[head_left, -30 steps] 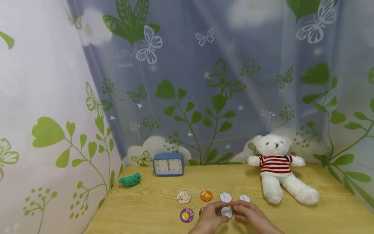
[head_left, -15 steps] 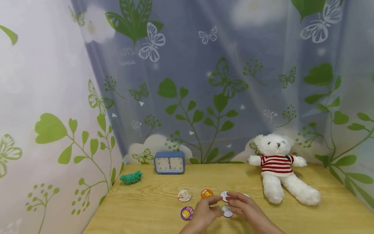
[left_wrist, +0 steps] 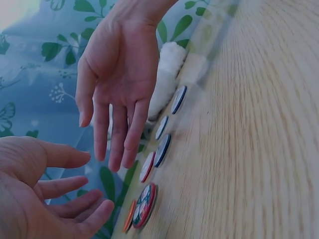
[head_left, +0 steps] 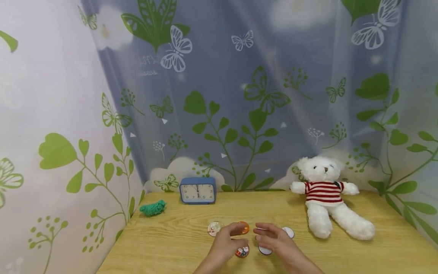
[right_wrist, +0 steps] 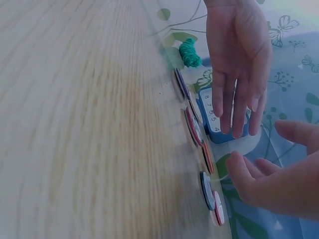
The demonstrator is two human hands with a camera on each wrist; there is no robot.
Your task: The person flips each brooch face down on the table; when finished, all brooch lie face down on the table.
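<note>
My left hand (head_left: 224, 243) hovers with relaxed, spread fingers over the left part of a group of round button badges, holding nothing. Beneath its fingers are an orange badge (head_left: 244, 227) and a patterned red-rimmed badge (head_left: 242, 251). A pale picture badge (head_left: 215, 228) lies beyond it. My right hand (head_left: 278, 243), also loosely extended and holding nothing, is over white-backed badges, partly covering one (head_left: 265, 250); another white badge (head_left: 288, 232) shows past its fingers. A purple badge (right_wrist: 182, 83) appears in the right wrist view but is hidden in the head view.
A blue clock (head_left: 197, 190) stands at the back of the wooden table (head_left: 164, 243), with a green yarn bundle (head_left: 153, 208) to its left. At the right sits a white teddy bear (head_left: 323, 196) in a striped shirt. A patterned curtain (head_left: 219, 95) hangs behind.
The hands have moved apart. My left hand has shifted left, uncovering the patterned badge and covering the purple one. My right hand has moved slightly left, over the white badges.
</note>
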